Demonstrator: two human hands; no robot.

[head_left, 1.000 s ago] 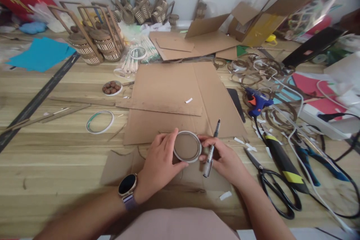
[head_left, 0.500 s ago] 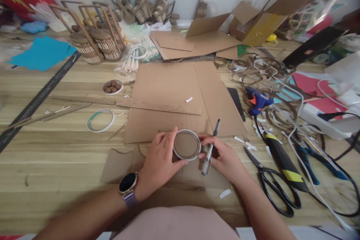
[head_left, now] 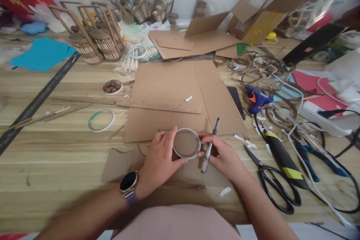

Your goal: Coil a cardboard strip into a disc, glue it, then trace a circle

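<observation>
A round brown disc with a white rim (head_left: pixel 186 143) is held near the front edge of the large cardboard sheet (head_left: pixel 168 78). My left hand (head_left: pixel 162 153) grips it from the left, fingers at its upper edge and thumb at its lower edge. In my right hand (head_left: pixel 223 156) a clear-barrelled pen (head_left: pixel 210 146) slants between the fingers, tip pointing up and away. Those right fingertips also meet the disc's right edge. Below my hands lies a smaller cut cardboard piece (head_left: pixel 118 165), partly covered by them.
Black-handled scissors (head_left: pixel 277 183), a black-and-yellow tool (head_left: pixel 284 161), pliers (head_left: pixel 312 157) and a blue glue gun (head_left: pixel 257 99) with cords lie at right. A white ring (head_left: pixel 101 120) and a dish of brown balls (head_left: pixel 112 87) sit left. Small lidded baskets (head_left: pixel 95 41) stand behind.
Hardly anything differs. The view has shifted very slightly, and both hands keep the same hold on the disc and the pen.
</observation>
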